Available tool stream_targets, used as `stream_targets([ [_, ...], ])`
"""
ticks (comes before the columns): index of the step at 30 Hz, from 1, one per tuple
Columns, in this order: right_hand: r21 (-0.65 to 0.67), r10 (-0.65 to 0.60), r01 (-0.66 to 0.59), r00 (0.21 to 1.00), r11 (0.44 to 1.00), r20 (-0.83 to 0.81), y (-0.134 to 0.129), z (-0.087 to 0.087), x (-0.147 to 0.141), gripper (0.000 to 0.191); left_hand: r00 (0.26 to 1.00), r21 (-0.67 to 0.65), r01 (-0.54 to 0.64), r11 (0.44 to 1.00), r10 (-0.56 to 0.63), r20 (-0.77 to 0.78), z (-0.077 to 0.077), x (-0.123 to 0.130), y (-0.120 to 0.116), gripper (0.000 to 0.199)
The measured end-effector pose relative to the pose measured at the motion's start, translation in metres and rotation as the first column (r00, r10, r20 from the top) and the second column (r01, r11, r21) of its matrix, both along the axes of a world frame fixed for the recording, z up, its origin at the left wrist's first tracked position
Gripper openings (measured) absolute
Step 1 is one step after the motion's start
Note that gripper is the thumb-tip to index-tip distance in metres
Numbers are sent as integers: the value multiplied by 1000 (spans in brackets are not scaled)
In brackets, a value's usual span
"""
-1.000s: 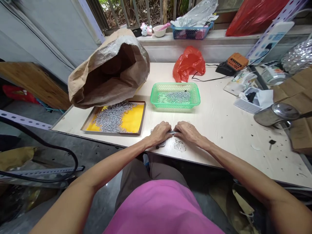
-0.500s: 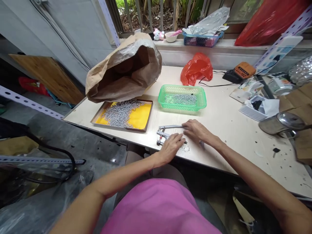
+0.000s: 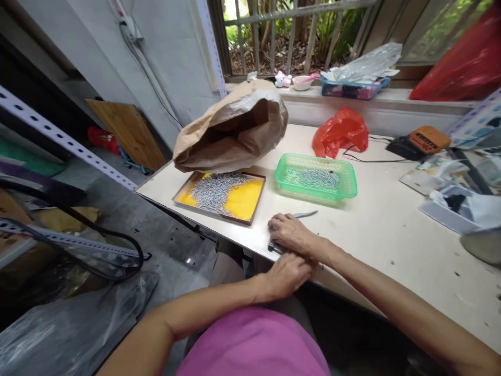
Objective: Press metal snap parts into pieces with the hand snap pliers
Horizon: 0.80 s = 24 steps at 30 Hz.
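"What's on the big table?"

"A paper bag, yellow tray and green basket."

"What's smaller?"

"The left hand, curled by the edge, and the right hand, bent over the gray tool. I can't tell if either grips anything."

Looks like a small workshop to me: I've got a worktable w/ a tray of small metal pcs, a green basket w/ more, an orange-and-black batt. charger at far right & perforated metal shelving on the left.
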State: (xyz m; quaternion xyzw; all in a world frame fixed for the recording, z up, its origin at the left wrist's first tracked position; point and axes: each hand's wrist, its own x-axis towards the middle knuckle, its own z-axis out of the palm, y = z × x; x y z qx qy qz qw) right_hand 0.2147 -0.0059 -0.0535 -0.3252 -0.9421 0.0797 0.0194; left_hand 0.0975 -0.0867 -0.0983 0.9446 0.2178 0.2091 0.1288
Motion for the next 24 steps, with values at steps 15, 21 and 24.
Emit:
stream_targets([
  [15, 88, -406, 682, 529, 726, -745, 59, 48, 59, 20, 805, 42, -369, 929, 341, -485, 72, -175, 155, 20],
  [21, 68, -522, 688, 608, 723, -598, 60, 16, 102, 43, 819, -130, -190, 973, 84, -567, 69, -176, 178, 15],
  [24, 8, -511, 619, 655, 785, -557, 28, -5, 96, 40, 818, -153, -190, 970, 70, -572, 70, -173, 181, 15],
])
